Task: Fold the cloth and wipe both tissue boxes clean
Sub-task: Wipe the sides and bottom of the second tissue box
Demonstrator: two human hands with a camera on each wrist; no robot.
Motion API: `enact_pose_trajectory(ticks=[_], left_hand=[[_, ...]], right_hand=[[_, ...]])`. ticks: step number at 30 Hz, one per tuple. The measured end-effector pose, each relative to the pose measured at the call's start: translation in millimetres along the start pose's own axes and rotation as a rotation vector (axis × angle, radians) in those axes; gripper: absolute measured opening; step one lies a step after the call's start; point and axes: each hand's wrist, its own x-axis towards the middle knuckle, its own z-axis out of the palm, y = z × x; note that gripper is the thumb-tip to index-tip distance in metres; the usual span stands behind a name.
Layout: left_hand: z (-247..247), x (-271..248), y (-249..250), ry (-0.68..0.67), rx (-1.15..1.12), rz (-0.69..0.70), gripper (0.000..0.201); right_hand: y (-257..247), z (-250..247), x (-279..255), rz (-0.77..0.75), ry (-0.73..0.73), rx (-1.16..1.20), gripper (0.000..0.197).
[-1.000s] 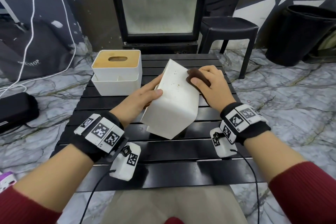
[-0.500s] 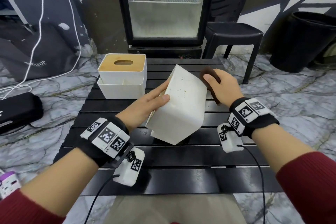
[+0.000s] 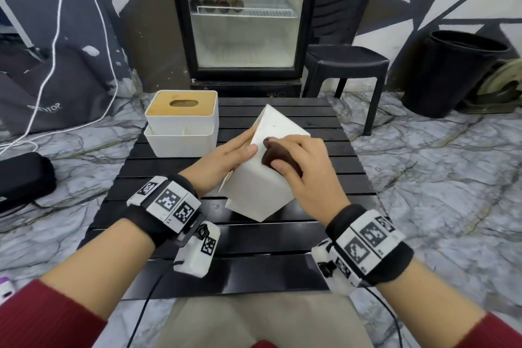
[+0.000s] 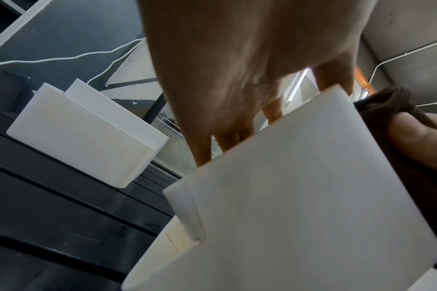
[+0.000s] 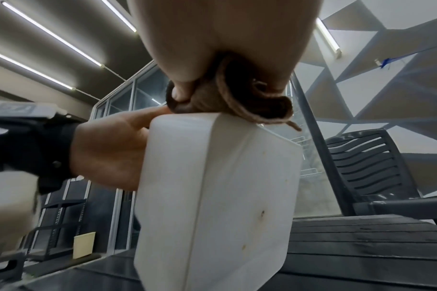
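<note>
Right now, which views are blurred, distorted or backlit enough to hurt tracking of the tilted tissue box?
Head view: sharp in the middle, wide-angle bending at the edges, tilted tissue box and brown cloth evenly lit. Left wrist view: left hand soft, close and in shade, box face flat grey. Right wrist view: ceiling light strips glare, the near left edge smears, yet specks on the box stay readable.

Head downward; wrists upward, close.
</note>
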Motion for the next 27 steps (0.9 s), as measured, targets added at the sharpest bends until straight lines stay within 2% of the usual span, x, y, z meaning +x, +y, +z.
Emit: enact_pose_trajectory(ticks=[3,6,12,20,27], left_hand=[[1.1,-0.2,0.1,0.007,-0.013,-0.004,0.054],[1.3,0.3,0.8,0.005,0.017,-0.018,0.051],[1.2,1.9,0.8,0.010,0.031,-0.048,0.060],[-4.4,5.2,1.1,-0.044,0.050,-0.061,0.061],[-8.1,7.9,-3.3,-0.086,0.003,-0.054,0.064]], right_hand=[[-4.8,6.4,-8.6,-0.009,0.033,-0.043,0.040],[-0.9,7.8,-8.4,-0.014,0.025,0.017,0.039],[20.2,6.0,7.4,0.050,0.022,0.136,0.036],[45.7,9.2,43.0,0.140,0.053,0.105,0.026],[60.4,9.7,65.6,0.207,0.027,0.075,0.026]])
